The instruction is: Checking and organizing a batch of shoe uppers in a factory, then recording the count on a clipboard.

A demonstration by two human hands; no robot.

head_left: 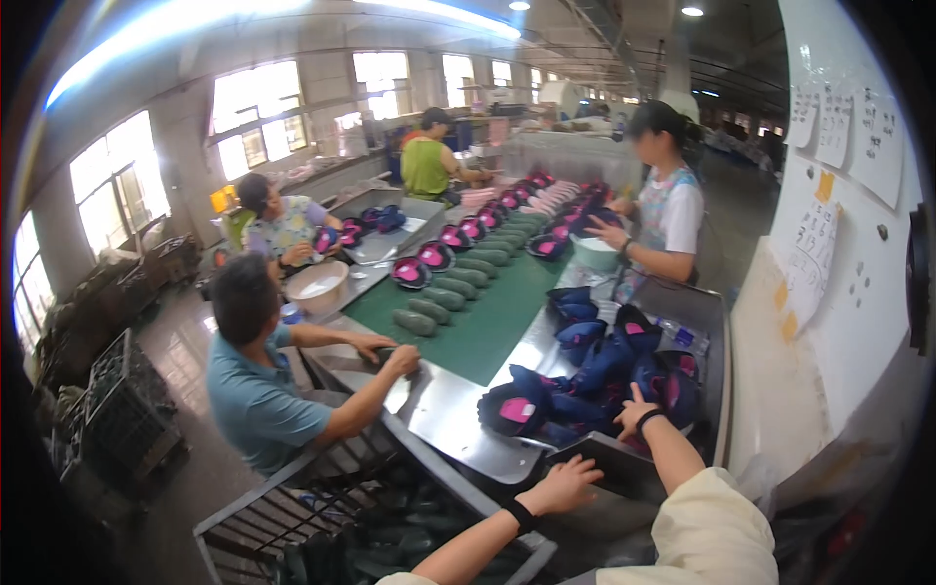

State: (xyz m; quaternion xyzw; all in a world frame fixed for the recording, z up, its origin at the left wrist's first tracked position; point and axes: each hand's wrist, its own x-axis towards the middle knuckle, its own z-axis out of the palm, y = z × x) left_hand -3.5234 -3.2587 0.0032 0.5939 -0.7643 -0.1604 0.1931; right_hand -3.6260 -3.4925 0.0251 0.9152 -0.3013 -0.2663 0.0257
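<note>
My right hand (636, 413) reaches over a pile of navy shoe uppers (597, 366) with bright pink linings, in a metal tray. Its fingers are spread and stretched out at the pile's near side; whether they touch an upper I cannot tell. Nothing shows in its grasp. Lower and to the left, my left hand (564, 485) hangs open, fingers apart, close to the dark near wall (619, 466) of the tray. A black band circles each wrist. One upper (509, 410) with a pale label on its pink lining sits at the pile's left end.
A green conveyor belt (507, 336) carries rows of green shoe lasts (429, 310) and more uppers. A co-worker in blue (263, 380) handles a dark last at left; several others stand farther along. A slatted crate (283, 478) of dark lasts stands at lower left, a white panel (858, 292) at right.
</note>
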